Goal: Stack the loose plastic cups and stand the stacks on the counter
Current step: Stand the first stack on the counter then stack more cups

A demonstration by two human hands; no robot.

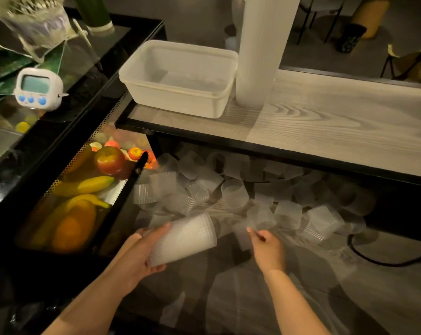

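At the left of the frame stood a timer (39,89) and a bin of fruit (83,189). At lower centre, the left hand (136,257) gripped a short stack of cups (182,240), held on its side. Just right of it, the right hand (267,247) pinched a single blurred cup (243,232). Many loose cups (236,192) lay heaped at mid-frame, below the surface (325,124). One tall stack (260,49) already stood there beside a tub (180,78); most of the stacking appeared to remain.
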